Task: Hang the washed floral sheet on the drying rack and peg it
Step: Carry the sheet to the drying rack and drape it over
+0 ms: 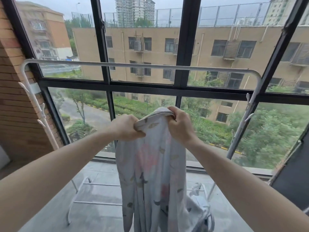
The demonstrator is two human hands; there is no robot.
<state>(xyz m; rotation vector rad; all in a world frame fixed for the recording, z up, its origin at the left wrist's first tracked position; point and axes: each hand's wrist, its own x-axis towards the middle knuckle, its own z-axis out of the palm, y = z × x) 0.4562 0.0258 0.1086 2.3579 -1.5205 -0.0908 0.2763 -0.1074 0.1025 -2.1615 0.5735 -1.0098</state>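
Both hands, left hand [127, 128] and right hand [179, 124], have fingers clamped on the bunched sheet [150, 173] below the rack [133, 65] top bar.

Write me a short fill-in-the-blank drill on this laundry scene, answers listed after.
1. The pale floral sheet is gripped at its top by ____ hands.
2. The white metal drying rack's top bar carries ____ laundry so far.
3. The left hand and right hand hold the sheet ____ the top bar.
4. The sheet hangs bunched, not ____.

Answers: both; no; below; spread out
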